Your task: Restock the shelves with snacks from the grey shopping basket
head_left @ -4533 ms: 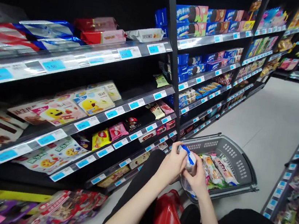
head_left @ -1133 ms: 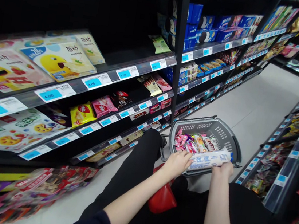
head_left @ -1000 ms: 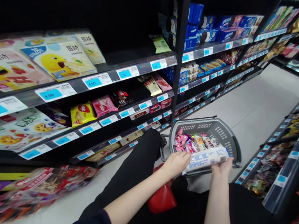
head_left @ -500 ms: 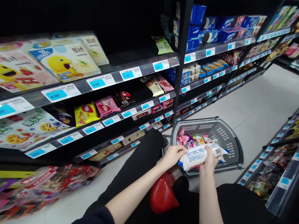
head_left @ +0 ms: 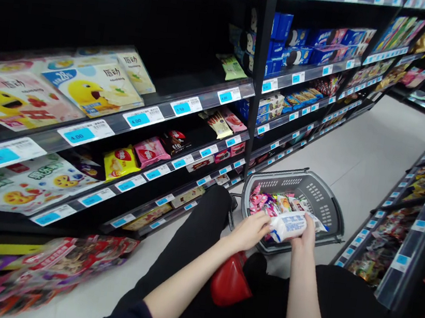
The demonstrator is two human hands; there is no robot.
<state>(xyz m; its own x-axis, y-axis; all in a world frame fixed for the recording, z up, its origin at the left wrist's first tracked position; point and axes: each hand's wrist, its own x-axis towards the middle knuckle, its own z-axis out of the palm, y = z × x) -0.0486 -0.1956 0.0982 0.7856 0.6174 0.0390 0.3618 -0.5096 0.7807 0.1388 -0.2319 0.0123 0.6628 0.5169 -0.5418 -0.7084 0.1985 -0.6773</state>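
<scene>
Right hand (head_left: 306,234), shifted inward, grips white pack (head_left: 289,225), thumb on top; left hand (head_left: 251,231) closes on left end. Hold looks steadier, over basket (head_left: 316,193).

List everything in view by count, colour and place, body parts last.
Basket: one, grey, in the aisle.
White packet: one, white and blue, over the basket's near side.
Snack packs: several, mixed colours, inside the basket.
Red object: one, red, below the basket in view.
Shelves: many, black, both sides of the aisle.
Price tags: many, blue and white, shelf edges.
Smiley-face packs: several, cream and pink, left shelf.
Yellow packet: one, yellow, shelf below those.
Blue boxes: many, blue, farther left-hand shelves.
Legs: two, black-clothed, either side of the red object.
Left hand: one, bare, at packet's left end.
Right hand: one, bare, holding packet's right part.
</scene>
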